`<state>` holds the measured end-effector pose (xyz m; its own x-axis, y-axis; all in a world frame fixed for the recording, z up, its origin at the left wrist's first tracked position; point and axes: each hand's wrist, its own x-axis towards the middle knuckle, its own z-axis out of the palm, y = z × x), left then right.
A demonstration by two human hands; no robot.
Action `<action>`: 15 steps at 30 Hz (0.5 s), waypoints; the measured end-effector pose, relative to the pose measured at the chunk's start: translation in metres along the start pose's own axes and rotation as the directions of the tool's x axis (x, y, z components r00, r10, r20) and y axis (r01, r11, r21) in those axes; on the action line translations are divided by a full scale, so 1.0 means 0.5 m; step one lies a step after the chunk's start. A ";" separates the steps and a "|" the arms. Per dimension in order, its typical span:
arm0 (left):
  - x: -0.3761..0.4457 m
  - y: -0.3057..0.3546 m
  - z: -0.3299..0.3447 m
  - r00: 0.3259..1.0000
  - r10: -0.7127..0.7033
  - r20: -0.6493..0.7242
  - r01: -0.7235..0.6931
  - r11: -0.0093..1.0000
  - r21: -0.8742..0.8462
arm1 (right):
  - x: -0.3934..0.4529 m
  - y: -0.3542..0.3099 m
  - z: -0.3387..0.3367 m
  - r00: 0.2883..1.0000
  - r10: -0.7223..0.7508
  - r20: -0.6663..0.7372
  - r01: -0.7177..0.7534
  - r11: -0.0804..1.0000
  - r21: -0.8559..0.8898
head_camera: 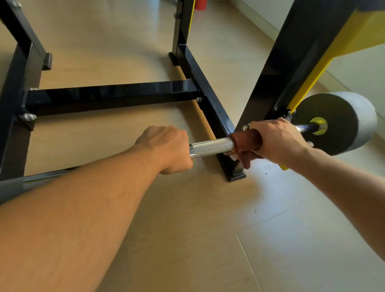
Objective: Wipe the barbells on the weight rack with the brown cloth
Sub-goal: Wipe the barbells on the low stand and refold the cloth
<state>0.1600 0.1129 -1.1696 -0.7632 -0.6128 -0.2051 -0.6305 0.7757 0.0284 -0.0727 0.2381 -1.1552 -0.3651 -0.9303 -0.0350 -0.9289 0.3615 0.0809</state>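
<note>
Item: knurled chrome barbell (pixel 211 147), long axis left to right, resting low on black-and-yellow steel weight rack (pixel 111 95). Left hand (pixel 165 150) gripped bare bar. Right hand (pixel 278 140), nearer the grey weight plate (pixel 339 123), clasped brown cloth (pixel 245 143) around the bar; unwiped knurling lay between hands.

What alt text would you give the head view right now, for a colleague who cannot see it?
A person's right hand grips a brown cloth wrapped round a knurled barbell, while the left hand grips the bar further left. A grey weight plate sits on the bar's right end, beside a black and yellow rack on a wooden floor.
</note>
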 end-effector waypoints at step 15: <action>-0.024 0.011 0.006 0.980 -0.081 -0.180 0.098 0.991 0.086 | 0.004 -0.054 0.008 0.997 -0.055 0.060 0.056 0.998 -0.010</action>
<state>0.1663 0.1250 -1.1697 -0.7226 -0.6907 -0.0270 -0.6875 0.7222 -0.0762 -0.0486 0.2265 -1.1615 -0.3166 -0.9434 -0.0992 -0.9471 0.3086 0.0884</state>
